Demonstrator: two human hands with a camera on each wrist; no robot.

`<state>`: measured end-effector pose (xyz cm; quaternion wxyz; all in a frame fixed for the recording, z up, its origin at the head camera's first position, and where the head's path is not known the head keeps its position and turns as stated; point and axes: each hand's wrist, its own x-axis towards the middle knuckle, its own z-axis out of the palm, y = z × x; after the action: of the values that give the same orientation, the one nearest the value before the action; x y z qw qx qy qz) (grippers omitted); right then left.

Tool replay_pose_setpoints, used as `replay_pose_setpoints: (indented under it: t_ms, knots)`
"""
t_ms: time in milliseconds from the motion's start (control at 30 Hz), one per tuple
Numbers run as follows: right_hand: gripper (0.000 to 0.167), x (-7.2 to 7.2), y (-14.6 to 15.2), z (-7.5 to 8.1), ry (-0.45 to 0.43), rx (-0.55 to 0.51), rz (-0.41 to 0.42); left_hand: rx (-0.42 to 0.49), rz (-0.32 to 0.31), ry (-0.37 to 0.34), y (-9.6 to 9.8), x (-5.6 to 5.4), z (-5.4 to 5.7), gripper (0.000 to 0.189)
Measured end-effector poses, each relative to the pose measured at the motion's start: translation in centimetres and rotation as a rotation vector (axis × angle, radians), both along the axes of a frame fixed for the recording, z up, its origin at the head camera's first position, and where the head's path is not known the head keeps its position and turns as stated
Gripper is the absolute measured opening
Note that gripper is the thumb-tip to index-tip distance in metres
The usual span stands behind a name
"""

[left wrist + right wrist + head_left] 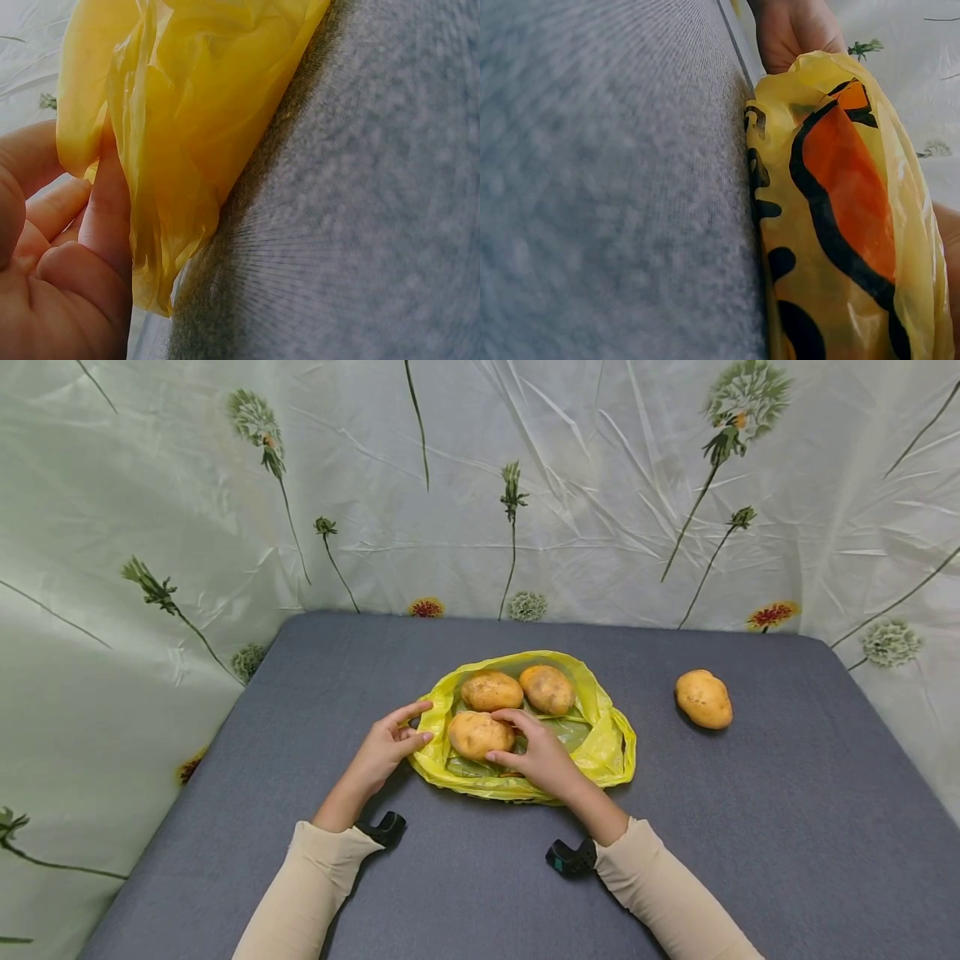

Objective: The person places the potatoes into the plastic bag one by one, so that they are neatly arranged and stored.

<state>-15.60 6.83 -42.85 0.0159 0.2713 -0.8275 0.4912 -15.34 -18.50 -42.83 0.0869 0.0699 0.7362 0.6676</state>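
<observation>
A yellow plastic bag (611, 747) lies spread with its mouth upward in the middle of the table. Inside it are three potatoes: one at the back left (491, 691), one at the back right (547, 689) and a front potato (472, 735). With thumb and fingers, my right hand (543, 760) holds the front potato by its right side. My left hand (382, 747) holds the bag's left edge between thumb and fingers; the left wrist view shows yellow film (180, 127) at the fingertips. In the right wrist view the bag's printed side (847, 202) hides most of the right hand.
A single potato (703, 699) lies on the grey cloth-covered table (465, 877), to the right of the bag. Behind the table and at its left hangs a pale curtain (450, 543) with a flower print. Each wrist carries a black device (572, 857).
</observation>
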Motion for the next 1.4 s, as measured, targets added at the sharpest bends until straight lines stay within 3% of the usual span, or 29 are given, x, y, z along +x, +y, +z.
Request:
replay_pose_setpoints:
  t_ms: [200,400,500,800,1033,1267,1400]
  knots:
    - [0.051,0.0,0.1,0.1,0.0,-0.01,0.006,0.017,-0.005,-0.011,0.0,0.1,0.3,0.049]
    - [0.051,0.3,0.6,0.8,0.063,-0.039,-0.024,0.01,-0.016,-0.007,0.5,0.8,1.9,0.048]
    - [0.051,0.5,1.0,1.3,0.092,-0.066,-0.052,0.001,-0.015,-0.008,0.5,0.9,2.1,0.048]
    - [0.054,0.5,3.3,2.3,0.214,-0.144,-0.106,0.009,0.004,-0.01,0.0,0.1,0.2,0.049]
    - [0.053,0.6,6.1,3.3,0.243,-0.143,-0.221,0.001,0.003,-0.009,0.0,0.0,0.1,0.049]
    - [0.05,1.7,8.0,6.0,0.296,-0.135,-0.293,0.004,-0.004,-0.013,0.3,0.6,1.4,0.048]
    - [0.048,2.0,9.3,6.6,0.277,-0.113,-0.362,-0.006,-0.006,-0.009,0.6,1.0,2.2,0.048]
